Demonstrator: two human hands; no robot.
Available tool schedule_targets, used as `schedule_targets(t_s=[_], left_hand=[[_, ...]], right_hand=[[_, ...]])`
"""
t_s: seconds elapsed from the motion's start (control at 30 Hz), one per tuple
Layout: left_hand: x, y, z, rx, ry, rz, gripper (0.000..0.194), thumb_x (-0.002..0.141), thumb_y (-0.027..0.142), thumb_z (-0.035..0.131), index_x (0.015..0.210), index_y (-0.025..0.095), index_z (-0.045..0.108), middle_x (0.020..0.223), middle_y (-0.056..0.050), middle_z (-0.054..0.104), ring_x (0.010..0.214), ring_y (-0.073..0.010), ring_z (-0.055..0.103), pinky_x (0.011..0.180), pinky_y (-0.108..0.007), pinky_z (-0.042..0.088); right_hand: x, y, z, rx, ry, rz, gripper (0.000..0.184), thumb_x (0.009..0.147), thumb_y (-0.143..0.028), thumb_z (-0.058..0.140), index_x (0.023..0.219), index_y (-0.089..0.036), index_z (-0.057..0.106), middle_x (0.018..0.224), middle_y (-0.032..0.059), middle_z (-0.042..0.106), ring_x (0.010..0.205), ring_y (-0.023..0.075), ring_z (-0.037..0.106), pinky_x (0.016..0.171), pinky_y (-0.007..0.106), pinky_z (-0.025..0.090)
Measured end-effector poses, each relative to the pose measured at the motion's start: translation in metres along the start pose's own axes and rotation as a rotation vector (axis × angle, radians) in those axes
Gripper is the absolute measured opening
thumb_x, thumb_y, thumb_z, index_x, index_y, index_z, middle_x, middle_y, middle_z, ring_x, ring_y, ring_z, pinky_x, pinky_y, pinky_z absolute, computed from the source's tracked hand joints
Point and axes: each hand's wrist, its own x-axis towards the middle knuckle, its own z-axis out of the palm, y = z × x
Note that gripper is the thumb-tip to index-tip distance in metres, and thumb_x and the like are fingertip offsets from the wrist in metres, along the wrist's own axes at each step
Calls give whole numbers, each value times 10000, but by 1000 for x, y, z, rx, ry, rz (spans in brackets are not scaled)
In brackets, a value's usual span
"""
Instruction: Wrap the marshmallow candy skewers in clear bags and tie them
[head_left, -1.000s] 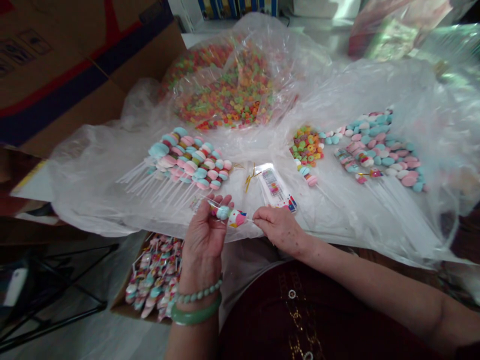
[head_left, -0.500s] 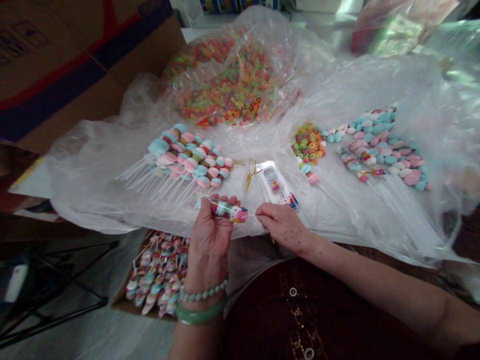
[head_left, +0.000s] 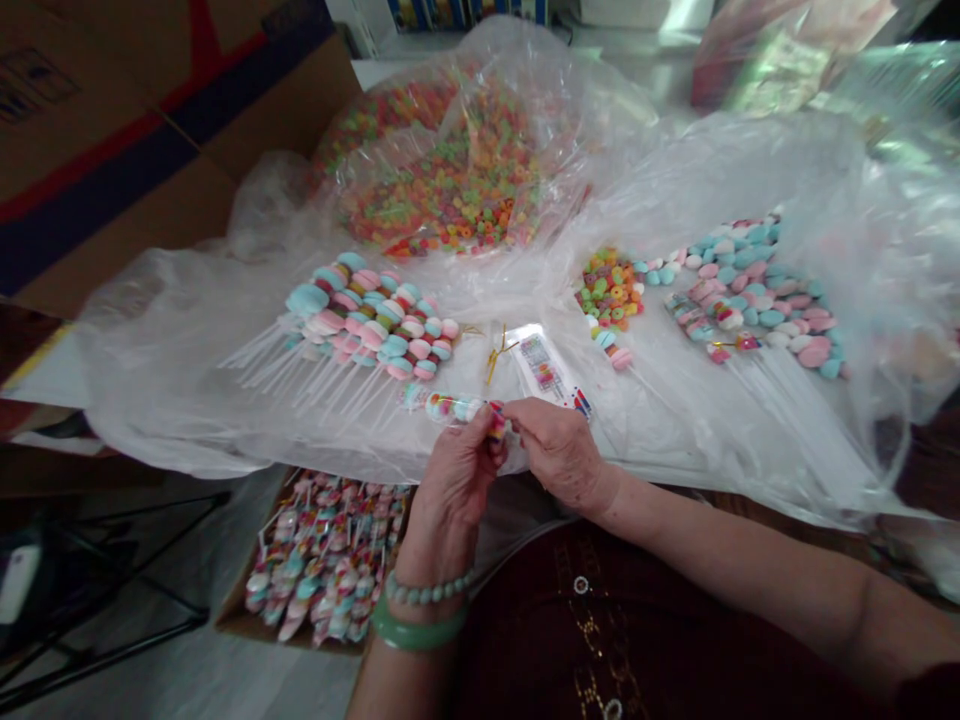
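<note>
A candy skewer in a clear printed sleeve lies across the table's front edge, its candies pointing left. My left hand pinches the sleeve's coloured open end. My right hand meets it there, fingers pinched on the same end and the stick. Just beyond the hands lies a stack of empty printed sleeves, with gold twist ties next to it.
A row of unwrapped candy skewers lies at the left on the clear plastic sheet. Ring candies fill a bag behind. Pink and blue discs and more skewers lie right. A box of wrapped skewers sits below the table.
My left hand has slid right along the sleeve to its open end, meeting my right hand. The candy end now sticks out free to the left.
</note>
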Motion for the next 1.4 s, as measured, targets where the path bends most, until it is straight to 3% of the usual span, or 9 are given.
schedule_targets(t_s=[0.3, 0.53, 0.6, 0.8, 0.93, 1.0, 1.13, 1.27, 1.4], left_hand=[[3, -6, 10, -205, 93, 66, 105, 680, 155, 740, 758, 113, 683, 790, -28, 682, 730, -102, 611, 661, -201, 488], [-4, -10, 18, -235, 61, 28, 142, 745, 260, 717, 834, 153, 687, 832, 4, 663, 746, -99, 590, 661, -209, 495], [-5, -6, 13, -222, 72, 34, 209, 732, 249, 730, 922, 169, 696, 878, 2, 671, 764, -100, 600, 671, -208, 501], [-14, 16, -2, -56, -100, -1, 160, 675, 263, 770, 794, 170, 716, 1110, -99, 678, 987, -216, 624, 770, -289, 520], [-17, 25, -15, 150, -213, -28, 183, 702, 322, 757, 770, 157, 717, 1171, -146, 657, 1075, -277, 594, 849, -345, 489], [-16, 25, -20, 214, -161, 52, 205, 735, 354, 727, 720, 151, 698, 1153, -138, 660, 1021, -255, 606, 827, -330, 483], [-18, 20, -18, 242, -122, 173, 281, 748, 387, 710, 620, 152, 625, 768, -61, 667, 722, -163, 604, 698, -273, 470], [-23, 10, -4, 209, -325, -112, 347, 766, 485, 656, 645, 166, 598, 555, -5, 561, 448, -137, 511, 490, -271, 420], [-20, 2, -3, 388, -1, 202, 229, 745, 351, 712, 617, 183, 622, 499, 27, 494, 421, -106, 423, 446, -220, 340]], right_hand=[[8, -20, -7, -333, -103, -21, 280, 923, -221, 461, 1172, -133, 553, 1164, 154, 580, 1004, 256, 519, 845, 379, 411], [27, -7, -8, -351, -121, -98, 277, 961, -233, 375, 907, -163, 638, 913, 107, 641, 856, 236, 508, 811, 403, 356], [26, -9, -7, -169, -157, -23, 252, 937, -225, 407, 856, -161, 637, 880, 98, 644, 858, 227, 516, 824, 394, 360], [22, -14, 3, 955, -468, 701, 228, 871, -318, 472, 712, -170, 540, 633, 13, 556, 540, 122, 485, 584, 267, 408], [20, -13, 0, 1388, -551, 887, 193, 771, -355, 595, 750, -174, 530, 610, -21, 532, 469, 85, 452, 513, 223, 378], [20, -17, -6, 1180, -472, 825, 168, 763, -334, 586, 767, -166, 572, 654, 0, 575, 527, 108, 527, 554, 244, 421], [29, -31, -20, 610, -11, 545, 245, 725, -252, 611, 966, -203, 609, 959, 37, 655, 855, 160, 611, 768, 296, 479], [50, -34, -16, 947, -69, 631, 370, 671, -256, 662, 1013, -215, 528, 868, 4, 664, 737, 151, 636, 636, 269, 509], [68, -22, 6, 866, 141, 717, 358, 613, -257, 712, 899, -192, 506, 729, -40, 611, 621, 127, 589, 567, 239, 471]])
